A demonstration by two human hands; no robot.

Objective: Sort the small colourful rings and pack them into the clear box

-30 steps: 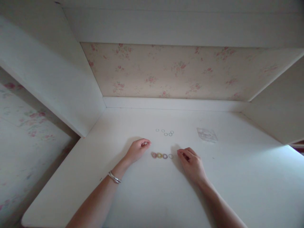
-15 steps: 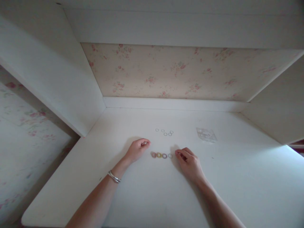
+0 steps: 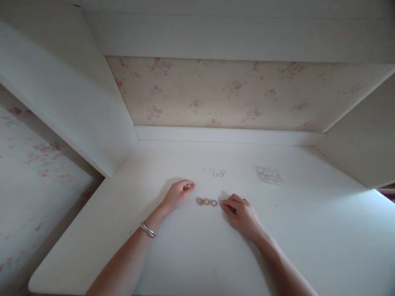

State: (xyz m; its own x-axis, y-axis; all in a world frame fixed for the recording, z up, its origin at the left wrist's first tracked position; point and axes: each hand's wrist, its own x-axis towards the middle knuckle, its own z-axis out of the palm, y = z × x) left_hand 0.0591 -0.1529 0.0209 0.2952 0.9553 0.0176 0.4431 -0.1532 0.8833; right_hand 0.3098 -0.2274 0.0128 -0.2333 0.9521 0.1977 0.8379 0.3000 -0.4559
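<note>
Rings in a short row (image 3: pixel 207 202) lie at frame centre on the white desk (image 3: pixel 191 255) — pink, yellow, grey. A fourth, clear ring at the row's right end is covered by the right hand (image 3: pixel 241 214), fingertips pinched over it; actual grasp cannot be confirmed. Left hand (image 3: pixel 178 194) rests loosely curled, just left of the row. Right hand has shifted leftward onto the row's end.

My worktop (image 3: pixel 197 246) is plain white. The little rings (image 3: pixel 207 202) in a row by my fingers are pink, yellow and grey-purple. The back wall (image 3: pixel 222 94) is cream with small pink flowers. The bangle (image 3: pixel 148 230) on my wrist is silver.
</note>
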